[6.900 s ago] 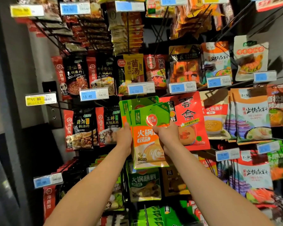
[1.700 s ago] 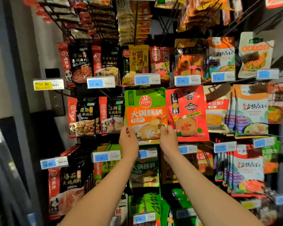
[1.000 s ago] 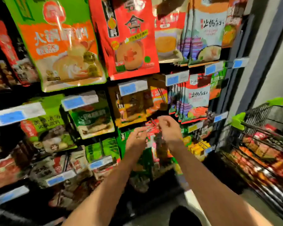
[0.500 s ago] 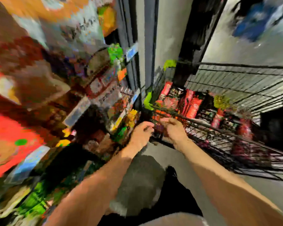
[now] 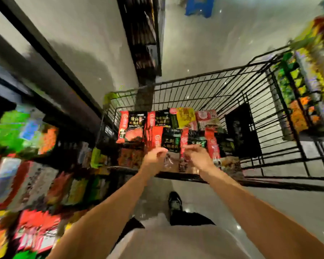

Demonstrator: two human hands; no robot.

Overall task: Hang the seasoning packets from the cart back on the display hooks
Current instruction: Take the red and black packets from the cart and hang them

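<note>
Your left hand (image 5: 153, 157) and right hand (image 5: 196, 156), fingers loosely curled and empty, hover over the cart (image 5: 232, 86); the red-and-black packets (image 5: 168, 139) lie at twelve o'clock, long axes pointing away from you.

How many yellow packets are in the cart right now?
1. A single yellow packet lies in the back row of the cart, right of centre among the red and black packets. Others may be buried underneath, and the picture is blurred.

Both bare arms reach forward and down, side by side.
Left hand (image 5: 153, 158) and right hand (image 5: 198, 156) hang close together, fingers loosely curled, apparently holding nothing.
</note>
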